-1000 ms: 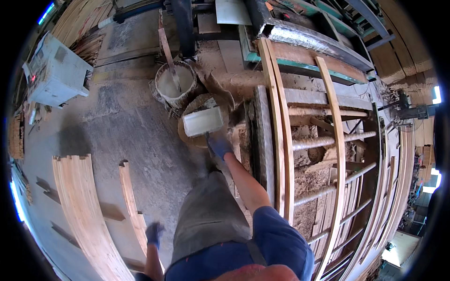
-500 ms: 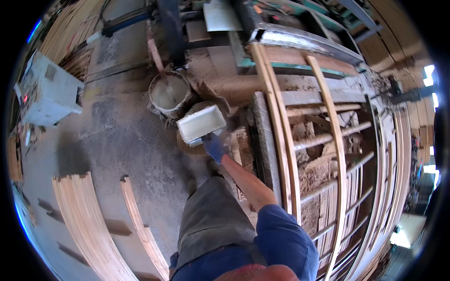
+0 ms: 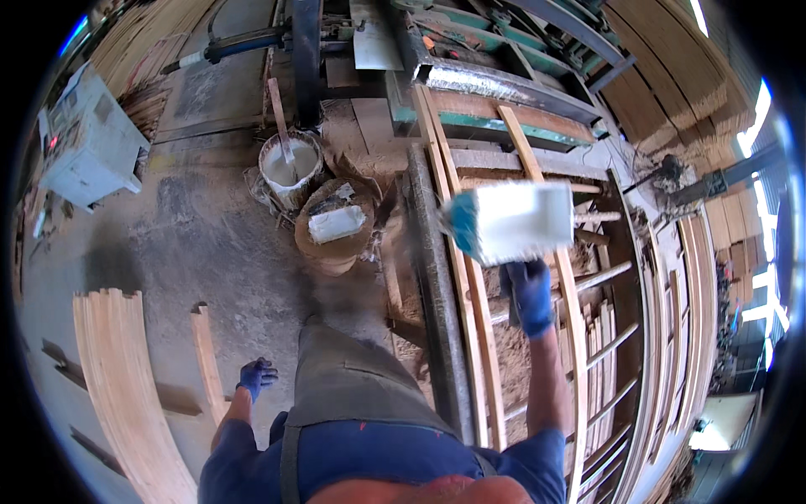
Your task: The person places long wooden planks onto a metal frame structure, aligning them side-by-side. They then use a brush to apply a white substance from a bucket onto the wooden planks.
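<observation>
My right hand (image 3: pixel 529 298), in a dark blue glove, is closed on the near side of a white rectangular tub (image 3: pixel 525 220). The tub is smeared by motion and has a teal end on its left. It is held over the slatted rack, above two long wooden strips. At the lower left, my left hand (image 3: pixel 258 375), also gloved in blue, hangs over the floor with its fingers loosely apart and nothing in it. A white-coated rectangular piece (image 3: pixel 337 223) lies on a round stand (image 3: pixel 315 252). Behind it is a bucket (image 3: pixel 290 181) of white liquid, with a wooden stick (image 3: pixel 278 109) in it.
The rack's steel frame (image 3: pixel 437 294) runs along my right, with wooden strips (image 3: pixel 558 319) lying across its bars. Stacked boards (image 3: pixel 126 370) and a short plank (image 3: pixel 208 357) are at the left. A green machine (image 3: pixel 487 118) stands ahead, and a pale metal cabinet (image 3: pixel 96 143) is at the far left.
My right hand has carried the white tub rightward from over the round stand to over the rack. The white-coated piece on the stand is now uncovered, and my left hand has come into view.
</observation>
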The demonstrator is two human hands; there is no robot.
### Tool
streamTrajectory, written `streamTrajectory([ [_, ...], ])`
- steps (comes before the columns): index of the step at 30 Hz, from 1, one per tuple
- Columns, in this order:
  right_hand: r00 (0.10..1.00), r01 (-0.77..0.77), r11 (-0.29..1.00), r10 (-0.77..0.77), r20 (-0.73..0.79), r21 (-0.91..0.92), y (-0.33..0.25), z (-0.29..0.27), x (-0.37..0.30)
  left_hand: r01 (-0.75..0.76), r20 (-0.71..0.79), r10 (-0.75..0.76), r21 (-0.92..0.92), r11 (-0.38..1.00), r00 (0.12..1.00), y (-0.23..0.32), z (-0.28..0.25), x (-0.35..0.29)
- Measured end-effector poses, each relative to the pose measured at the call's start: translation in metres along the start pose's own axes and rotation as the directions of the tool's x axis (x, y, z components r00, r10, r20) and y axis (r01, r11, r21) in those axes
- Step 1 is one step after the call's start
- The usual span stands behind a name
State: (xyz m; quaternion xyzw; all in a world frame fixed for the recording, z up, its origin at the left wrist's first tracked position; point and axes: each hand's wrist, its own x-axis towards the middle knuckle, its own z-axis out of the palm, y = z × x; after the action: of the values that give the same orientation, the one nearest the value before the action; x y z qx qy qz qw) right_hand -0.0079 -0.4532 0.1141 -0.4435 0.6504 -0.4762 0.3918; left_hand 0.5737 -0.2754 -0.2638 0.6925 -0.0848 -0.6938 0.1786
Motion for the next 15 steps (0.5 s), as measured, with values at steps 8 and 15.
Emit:
streamTrajectory([
  [8,0.976,-0.191,0.98,0.184,-0.114,-0.05,0.055,-0.033,0.018,0.083,0.0,-0.095,0.488,0.869,0.995,-0.053,0.066,-0.075],
  [15,0.998,-0.05,0.999,0.05,-0.031,0.009,0.037,0.059,0.236,0.2,-0.039,-0.215,-0.239,0.95,0.976,-0.043,0.051,-0.022],
])
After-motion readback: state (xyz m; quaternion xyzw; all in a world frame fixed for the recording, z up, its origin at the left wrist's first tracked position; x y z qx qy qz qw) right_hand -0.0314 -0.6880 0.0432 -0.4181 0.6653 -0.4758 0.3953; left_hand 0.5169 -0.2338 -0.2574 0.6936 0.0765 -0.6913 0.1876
